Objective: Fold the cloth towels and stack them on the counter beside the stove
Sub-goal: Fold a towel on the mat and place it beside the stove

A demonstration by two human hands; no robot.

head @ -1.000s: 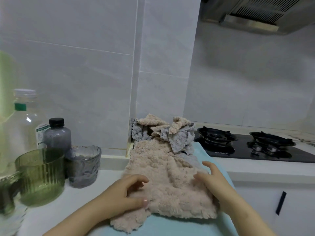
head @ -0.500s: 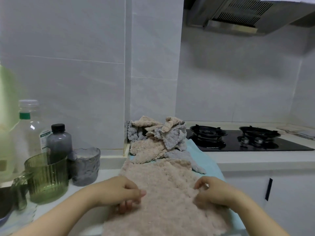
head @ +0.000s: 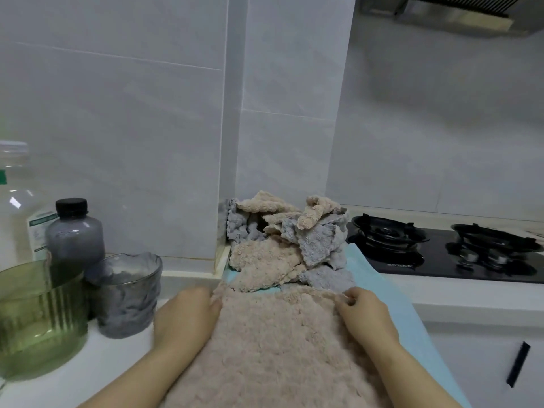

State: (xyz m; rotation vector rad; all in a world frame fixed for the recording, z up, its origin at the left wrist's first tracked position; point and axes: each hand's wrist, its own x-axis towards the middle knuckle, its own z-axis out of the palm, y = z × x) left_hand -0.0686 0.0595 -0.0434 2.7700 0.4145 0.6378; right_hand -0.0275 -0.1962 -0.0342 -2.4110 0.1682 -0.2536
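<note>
Low in the middle of the frame, a fluffy tan towel (head: pixel 273 348) lies flat on a blue mat (head: pixel 412 319). The left hand (head: pixel 185 316) holds its far left corner, and the right hand (head: pixel 365 316) pinches its far right corner. Behind it sits a messy pile of towels (head: pixel 282 245), with the black stove (head: pixel 441 254) at the right.

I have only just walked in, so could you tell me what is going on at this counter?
A person has a beige towel laid over a light blue cloth on the counter beside the stove. The right hand pinches its far right corner. The left hand is at the far left corner, grip unclear. A pile of unfolded towels, beige and grey, lies behind against the wall.
</note>
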